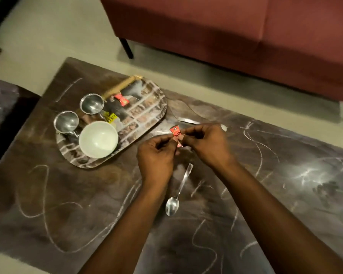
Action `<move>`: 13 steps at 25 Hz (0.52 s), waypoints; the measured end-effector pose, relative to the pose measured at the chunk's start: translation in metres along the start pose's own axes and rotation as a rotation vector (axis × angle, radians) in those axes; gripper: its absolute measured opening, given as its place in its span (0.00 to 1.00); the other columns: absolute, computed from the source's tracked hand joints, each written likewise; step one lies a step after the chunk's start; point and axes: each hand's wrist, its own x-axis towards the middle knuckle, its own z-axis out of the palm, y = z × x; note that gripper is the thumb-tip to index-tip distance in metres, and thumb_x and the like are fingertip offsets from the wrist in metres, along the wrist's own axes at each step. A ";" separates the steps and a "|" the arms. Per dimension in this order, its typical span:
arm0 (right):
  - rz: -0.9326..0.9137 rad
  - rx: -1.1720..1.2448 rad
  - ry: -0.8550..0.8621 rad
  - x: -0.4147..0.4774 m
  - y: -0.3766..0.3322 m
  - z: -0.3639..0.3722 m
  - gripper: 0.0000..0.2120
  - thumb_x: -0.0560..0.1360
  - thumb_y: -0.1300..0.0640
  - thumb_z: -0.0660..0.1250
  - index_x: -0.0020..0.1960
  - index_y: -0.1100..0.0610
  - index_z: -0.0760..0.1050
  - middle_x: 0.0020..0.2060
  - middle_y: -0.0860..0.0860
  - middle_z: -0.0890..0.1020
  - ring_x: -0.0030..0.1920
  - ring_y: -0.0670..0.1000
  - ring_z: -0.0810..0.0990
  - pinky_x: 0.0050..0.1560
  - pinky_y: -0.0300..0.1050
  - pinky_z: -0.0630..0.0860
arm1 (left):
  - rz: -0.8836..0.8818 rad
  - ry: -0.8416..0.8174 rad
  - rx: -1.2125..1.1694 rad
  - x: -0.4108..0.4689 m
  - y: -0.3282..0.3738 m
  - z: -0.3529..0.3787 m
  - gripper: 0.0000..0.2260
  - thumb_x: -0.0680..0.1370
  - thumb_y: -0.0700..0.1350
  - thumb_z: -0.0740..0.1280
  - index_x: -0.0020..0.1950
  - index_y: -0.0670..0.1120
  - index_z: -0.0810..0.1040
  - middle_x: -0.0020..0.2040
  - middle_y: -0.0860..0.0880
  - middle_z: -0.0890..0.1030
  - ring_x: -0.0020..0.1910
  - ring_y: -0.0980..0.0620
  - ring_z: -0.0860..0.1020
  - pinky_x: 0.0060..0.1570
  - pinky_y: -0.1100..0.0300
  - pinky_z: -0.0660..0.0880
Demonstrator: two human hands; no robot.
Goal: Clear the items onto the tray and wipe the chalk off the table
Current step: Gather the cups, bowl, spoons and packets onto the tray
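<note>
The tray [147, 115] sits at the far left part of the table [67, 204], its near rim well inside the table edge. Bare tabletop lies between the tray's right rim and the hands. A spoon [176, 194] lies just below the hands, bowl end toward the viewer. A second metal utensil [188, 121] lies just beyond them, partly hidden.

The left hand [156, 153] and right hand [204, 143] meet above the middle of the table. Both pinch one small red packet [175, 131] between fingertips, the other fingers curled in. The packet is creased, with a dark print that is too small to read.

The tray carries two steel cups [91, 103], a white bowl [98, 142], a wooden stick [121, 87] overhanging the far rim, another red packet [121, 99] and a yellow packet [111, 117].

The table is dark brown and marbled, with chalk scribbles [309, 173] across most of it. A red sofa [226, 26] stands beyond it on a pale floor [48, 36].
</note>
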 end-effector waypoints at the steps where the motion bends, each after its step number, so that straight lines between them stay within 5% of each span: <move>1: -0.023 -0.033 -0.013 0.024 -0.012 0.011 0.07 0.74 0.61 0.79 0.43 0.49 0.87 0.37 0.48 0.89 0.40 0.47 0.89 0.49 0.50 0.86 | 0.009 0.032 -0.027 0.021 0.008 -0.003 0.07 0.78 0.35 0.74 0.47 0.45 0.90 0.36 0.49 0.89 0.33 0.55 0.85 0.39 0.60 0.82; 8: -0.091 -0.207 -0.068 0.153 -0.070 0.073 0.03 0.74 0.61 0.79 0.47 0.56 0.89 0.39 0.51 0.89 0.42 0.50 0.89 0.53 0.56 0.86 | -0.104 0.341 -0.153 0.135 0.028 0.000 0.11 0.73 0.37 0.76 0.54 0.43 0.90 0.45 0.47 0.90 0.47 0.46 0.89 0.58 0.44 0.85; 13: -0.075 -0.341 -0.098 0.205 -0.076 0.102 0.05 0.73 0.61 0.79 0.48 0.55 0.89 0.43 0.52 0.90 0.44 0.50 0.89 0.54 0.54 0.86 | -0.199 0.353 -0.200 0.165 0.025 0.007 0.13 0.72 0.38 0.72 0.56 0.41 0.89 0.40 0.50 0.88 0.36 0.54 0.80 0.51 0.51 0.81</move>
